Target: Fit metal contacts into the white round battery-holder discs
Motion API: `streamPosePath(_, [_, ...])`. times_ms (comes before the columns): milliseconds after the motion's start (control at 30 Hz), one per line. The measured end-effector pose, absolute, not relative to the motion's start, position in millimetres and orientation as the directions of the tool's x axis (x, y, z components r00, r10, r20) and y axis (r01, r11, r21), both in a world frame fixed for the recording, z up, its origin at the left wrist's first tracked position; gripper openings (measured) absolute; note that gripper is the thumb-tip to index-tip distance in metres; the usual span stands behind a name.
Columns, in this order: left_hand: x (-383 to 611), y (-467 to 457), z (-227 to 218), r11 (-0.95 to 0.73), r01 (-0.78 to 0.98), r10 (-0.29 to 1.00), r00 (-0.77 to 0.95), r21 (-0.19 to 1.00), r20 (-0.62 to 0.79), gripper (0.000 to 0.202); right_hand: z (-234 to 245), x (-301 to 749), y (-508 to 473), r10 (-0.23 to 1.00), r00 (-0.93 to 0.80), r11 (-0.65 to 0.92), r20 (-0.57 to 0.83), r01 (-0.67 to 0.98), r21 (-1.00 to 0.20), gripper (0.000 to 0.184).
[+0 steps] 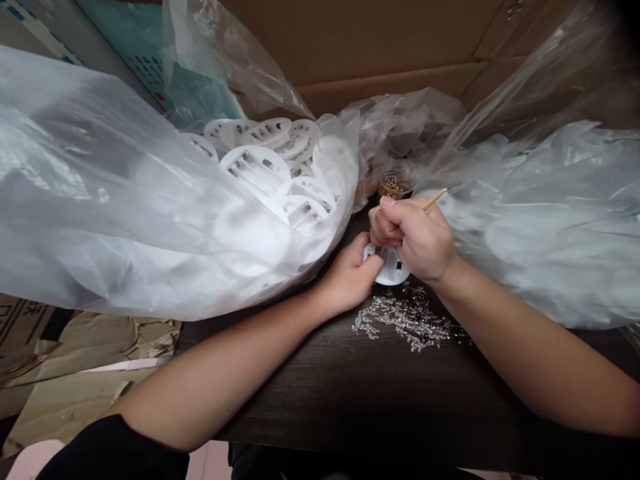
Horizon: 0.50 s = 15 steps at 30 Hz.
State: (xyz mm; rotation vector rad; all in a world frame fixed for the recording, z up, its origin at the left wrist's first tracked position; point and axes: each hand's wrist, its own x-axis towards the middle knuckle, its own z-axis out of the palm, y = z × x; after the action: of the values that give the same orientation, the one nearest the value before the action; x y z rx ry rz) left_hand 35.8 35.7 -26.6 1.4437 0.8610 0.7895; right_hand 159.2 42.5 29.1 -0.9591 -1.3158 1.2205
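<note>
**over the dark surface [320, 407], a white plastic disc [391, 273] held in both hands' reach**

at left, a clear plastic bag [110, 193] holds more discs [257, 170]. the left hand [347, 277] grips the disc by its edge; the right hand [415, 239], just above, closes tightly on a wooden stick [435, 199]. small silvery clips [405, 319] lie below. the disc looks light, stiff and thin, best held by its rim.

Left hand [350, 277] grips white plastic disc [389, 272], fingers wrapped round edge. Right hand [413, 237] pinches wooden stick [434, 199] just above disc. Loose silvery metal pieces [405, 320] on dark wood table [350, 407], 6 o'clock from hands. Brass parts [393, 190] at 12 o'clock. Clear plastic bag [125, 200] with more white discs [255, 170] at 10 o'clock.
</note>
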Motion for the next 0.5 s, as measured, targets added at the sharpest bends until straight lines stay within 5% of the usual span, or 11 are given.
streamPosePath(500, [35.5, 36.9, -30.2, -0.048, 0.066, 0.872, 0.489, 0.997, 0.010, 0.011, 18.4, 162.2, 45.2, 0.977, -0.126, 0.138, 0.169, -0.224, -0.965, 0.055])
